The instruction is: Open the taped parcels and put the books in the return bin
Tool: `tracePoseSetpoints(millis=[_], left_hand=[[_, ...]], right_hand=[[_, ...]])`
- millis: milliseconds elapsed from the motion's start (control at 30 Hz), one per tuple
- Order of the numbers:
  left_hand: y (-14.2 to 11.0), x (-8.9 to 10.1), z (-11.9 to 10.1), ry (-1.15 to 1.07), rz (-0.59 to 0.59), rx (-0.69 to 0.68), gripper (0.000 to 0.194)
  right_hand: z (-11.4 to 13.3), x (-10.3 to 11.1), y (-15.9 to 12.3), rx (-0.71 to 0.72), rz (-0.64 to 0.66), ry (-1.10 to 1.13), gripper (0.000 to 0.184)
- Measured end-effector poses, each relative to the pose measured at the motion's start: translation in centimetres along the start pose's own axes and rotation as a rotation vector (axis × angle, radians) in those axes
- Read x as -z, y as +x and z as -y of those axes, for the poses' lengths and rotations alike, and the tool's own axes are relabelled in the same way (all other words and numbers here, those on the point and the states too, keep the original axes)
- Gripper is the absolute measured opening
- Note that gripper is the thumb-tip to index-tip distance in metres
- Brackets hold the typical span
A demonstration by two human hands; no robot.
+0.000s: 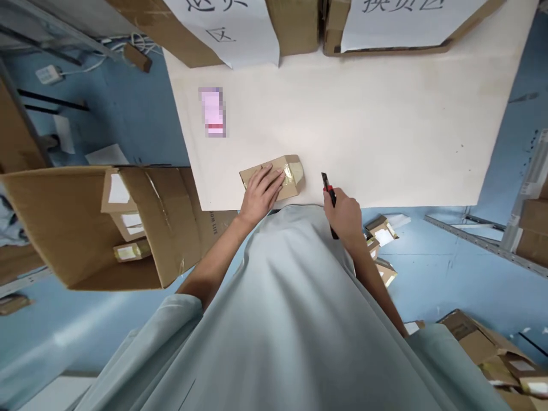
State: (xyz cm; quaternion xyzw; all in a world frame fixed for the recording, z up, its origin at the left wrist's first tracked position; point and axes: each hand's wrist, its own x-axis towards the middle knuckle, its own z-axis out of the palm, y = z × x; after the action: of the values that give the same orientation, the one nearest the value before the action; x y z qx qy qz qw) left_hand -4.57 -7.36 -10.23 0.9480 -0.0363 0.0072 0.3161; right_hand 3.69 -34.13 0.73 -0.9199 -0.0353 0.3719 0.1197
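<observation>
A small brown cardboard box (293, 184) with shiny clear tape near its right end lies tilted at the table's near edge. Across its top rests my left hand (259, 191), fingers stretched out and slightly apart, pressing on the surface; the thumb is hard to make out. To the right, my right hand (345, 214) is wrapped around a black and red utility knife (327, 185). Its blade end points away from me, above the tabletop and apart from the box.
The white table (385, 125) bears a pixelated pink item (213, 112) and large cartons (295, 28) with paper signs at the back. An open carton (85, 228) with several small boxes stands left. More small boxes (382, 230) lie on the floor at right, near a metal rack (483, 242).
</observation>
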Motion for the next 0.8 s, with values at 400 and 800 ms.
tracePoseSetpoints(millis=[400,800], left_hand=[[-6.0,3.4,-2.1,0.083,-0.211,0.286,0.047],[-7.3,4.4,-3.5,-0.107,-0.490,0.542,0.057]], right_hand=[[0.6,-6.5,15.9,0.244,0.210,0.583,0.038],[1.4,-6.7,11.5,0.222,0.201,0.692,0.062]])
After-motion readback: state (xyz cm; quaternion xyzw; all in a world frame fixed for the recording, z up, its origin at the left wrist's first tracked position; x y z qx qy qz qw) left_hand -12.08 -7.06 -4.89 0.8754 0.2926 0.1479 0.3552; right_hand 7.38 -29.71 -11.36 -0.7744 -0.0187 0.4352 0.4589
